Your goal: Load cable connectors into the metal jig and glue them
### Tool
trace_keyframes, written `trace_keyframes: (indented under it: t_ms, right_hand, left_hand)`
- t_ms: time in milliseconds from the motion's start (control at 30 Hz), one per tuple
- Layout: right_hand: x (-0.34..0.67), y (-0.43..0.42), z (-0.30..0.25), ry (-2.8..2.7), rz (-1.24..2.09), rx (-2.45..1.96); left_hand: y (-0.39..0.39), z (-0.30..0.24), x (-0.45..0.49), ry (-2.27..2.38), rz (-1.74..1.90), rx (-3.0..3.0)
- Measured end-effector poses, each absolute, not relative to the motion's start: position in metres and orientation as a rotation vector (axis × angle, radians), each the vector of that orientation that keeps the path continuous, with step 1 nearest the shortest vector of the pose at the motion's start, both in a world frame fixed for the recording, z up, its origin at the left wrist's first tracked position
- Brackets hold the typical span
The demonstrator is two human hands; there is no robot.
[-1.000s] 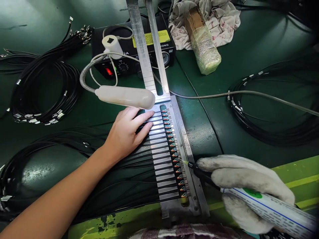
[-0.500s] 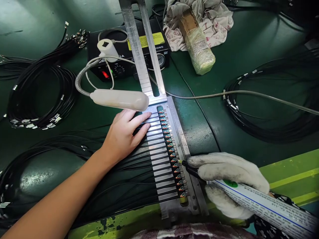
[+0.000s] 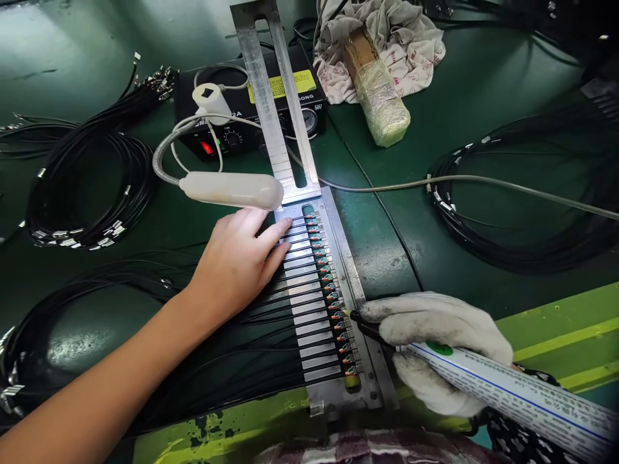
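My bare left hand (image 3: pixel 239 261) lies flat, fingers stretched out, on a row of black cables (image 3: pixel 271 306) clamped side by side in a metal fixture (image 3: pixel 333 393). The cable ends (image 3: pixel 333 303) show small red and green tips along the fixture's slot. My right hand (image 3: pixel 432 348), in a white glove, grips a white dispensing syringe (image 3: pixel 512 393) like a pen. Its black needle tip (image 3: pixel 355 318) touches one cable end in the lower half of the row.
A gooseneck lamp (image 3: pixel 232 190) hangs just above the fixture's top. Behind it stand a black controller box (image 3: pixel 227 125) and an upright metal rail (image 3: pixel 273 96). Coils of black cable (image 3: pixel 82 187) lie left and right (image 3: pixel 522 212). A wrapped roll (image 3: pixel 380 96) rests on a rag.
The syringe tip has stepped along the row of cable ends toward me. My left hand stays flat on the cables. The view has shifted slightly.
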State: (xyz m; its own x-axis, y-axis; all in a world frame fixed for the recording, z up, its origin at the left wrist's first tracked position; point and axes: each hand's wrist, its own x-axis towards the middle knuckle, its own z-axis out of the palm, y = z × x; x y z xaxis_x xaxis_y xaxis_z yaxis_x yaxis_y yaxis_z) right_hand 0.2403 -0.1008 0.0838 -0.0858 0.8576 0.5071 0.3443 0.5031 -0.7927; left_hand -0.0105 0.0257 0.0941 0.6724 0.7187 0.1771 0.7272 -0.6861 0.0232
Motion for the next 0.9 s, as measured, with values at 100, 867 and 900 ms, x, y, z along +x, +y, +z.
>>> trace_keyframes:
  t_ms: [100,867,900]
  right_hand:
    - [0.243,-0.096,0.087,-1.732,0.608,-0.964]
    - [0.247,-0.102,0.084,-1.711,0.623,-0.953]
    - [0.247,-0.102,0.083,-1.711,0.626,-0.955]
  left_hand:
    - [-0.002,0.114,-0.007,-1.168,-0.037,-2.81]
    - [-0.101,0.136,0.001,-0.845,0.129,-3.015]
    - [-0.101,0.137,0.001,-0.848,0.151,-3.022]
